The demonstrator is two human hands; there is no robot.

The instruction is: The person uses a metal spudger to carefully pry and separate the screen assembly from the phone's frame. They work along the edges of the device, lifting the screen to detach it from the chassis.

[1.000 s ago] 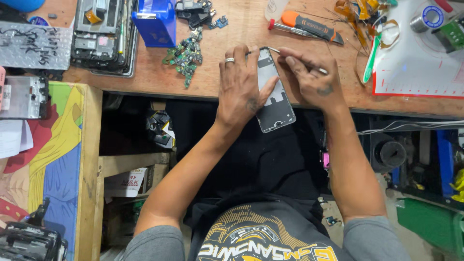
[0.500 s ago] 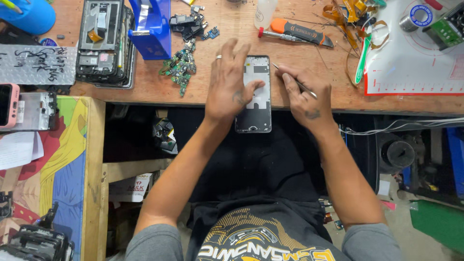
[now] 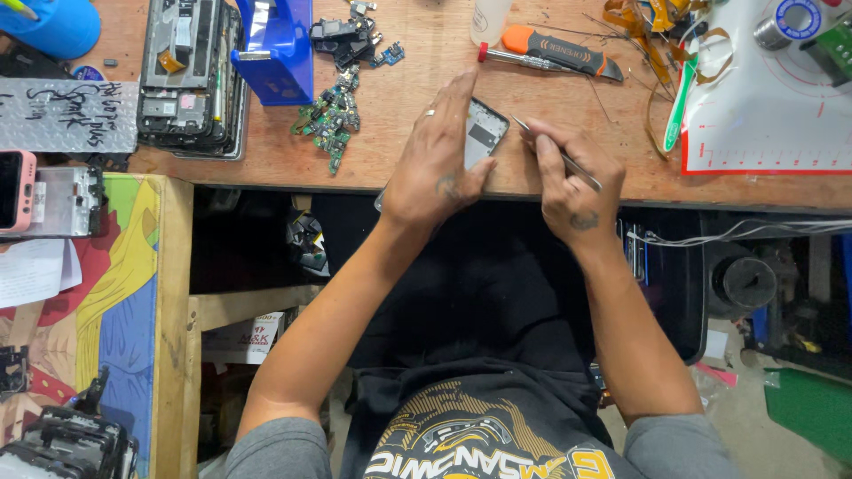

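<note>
A grey opened phone body [image 3: 484,135] lies tilted at the near edge of the wooden workbench [image 3: 417,80]. My left hand [image 3: 437,160] lies flat over it and presses it down, covering most of it. My right hand [image 3: 568,182] pinches thin metal tweezers [image 3: 543,146], whose tip points at the phone's upper right corner.
A screwdriver with an orange and black handle [image 3: 550,51] lies behind the phone. Small green circuit boards [image 3: 330,120], a blue plastic box [image 3: 280,49] and stacked phone frames [image 3: 186,75] sit to the left. A white mat [image 3: 772,98] covers the right. A painted side table [image 3: 98,293] stands at left.
The phone body has moved up onto the bench, from hanging over its edge. My left hand now covers most of it. My right hand with the tweezers stayed to its right.
</note>
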